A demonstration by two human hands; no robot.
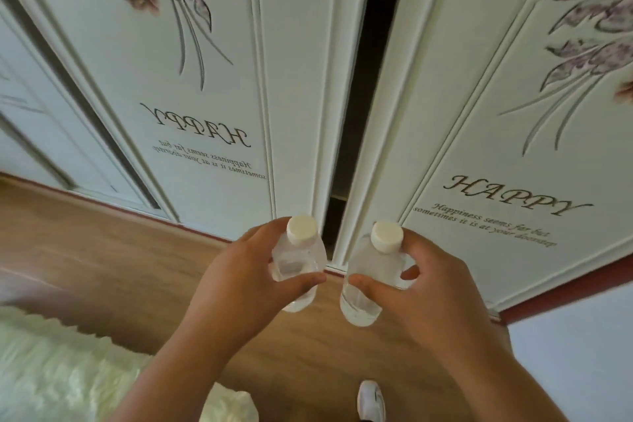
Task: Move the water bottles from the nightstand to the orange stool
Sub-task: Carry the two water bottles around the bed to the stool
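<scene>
We cannot see either the nightstand or the orange stool from the head view. Our forearms run out of the bottom edge, and only the toe of a white shoe (371, 399) shows on the wooden floor (102, 250). A pale, fluffy cover (51, 363) is cut off at the lower left, too blurred to identify.

We carry both bottles upright in the air, side by side but apart, in front of the white wardrobe doors (212, 79) and the dark gap between them. Our left hand (236, 284) grips the left bottle (298, 260): the thumb crosses its near side, and the fingers curl round the far side, mostly hidden. Our right hand (431, 288) grips the right bottle (368, 271) likewise, thumb across the front, one fingertip beside the white cap. Both bottles are clear, so their lower outlines blend into the floor.
</scene>
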